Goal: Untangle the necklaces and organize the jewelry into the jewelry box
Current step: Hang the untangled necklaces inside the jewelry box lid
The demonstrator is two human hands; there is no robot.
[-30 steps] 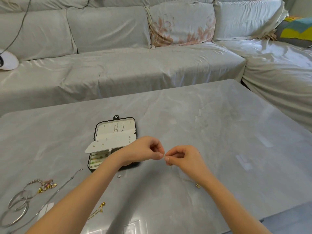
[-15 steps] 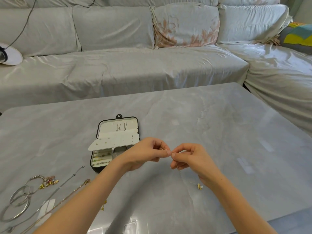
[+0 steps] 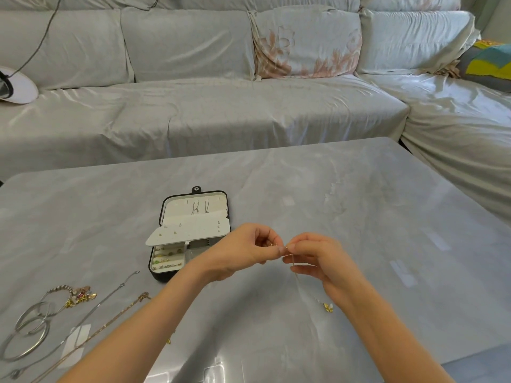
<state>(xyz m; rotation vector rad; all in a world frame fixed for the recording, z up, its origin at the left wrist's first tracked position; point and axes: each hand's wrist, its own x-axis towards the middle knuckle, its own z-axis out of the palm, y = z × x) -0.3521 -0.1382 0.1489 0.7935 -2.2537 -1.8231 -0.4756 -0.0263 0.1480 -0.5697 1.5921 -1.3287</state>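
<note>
Several pieces lay loose on the near left of the table [image 3: 359, 222], not yet put away: silver bangles [image 3: 26, 337], a charm bracelet [image 3: 78, 294], and a silver chain [image 3: 102, 303] stretched out beside a gold chain [image 3: 119, 315], the two apparently separate, not knotted. Further in, the left hand [image 3: 249, 251] and right hand [image 3: 323, 258] met fingertip to fingertip above the tabletop, each pinching a fine chain [image 3: 296, 275] between thumb and forefinger, the other fingers loosely curled. That chain dropped from the pinch to a small gold flower pendant [image 3: 328, 307] near the right wrist. Whether the fingers were working a clasp or a knot was too small to tell. Beyond the left hand the jewelry box [image 3: 190, 233] stood open on the table; two necklaces hung in its lid, studs sat in the white flap, and small pieces filled the left compartments. So the job looked partly done, with this necklace and the loose pieces left to stow. A covered sofa [image 3: 221, 111] ran behind.
</note>
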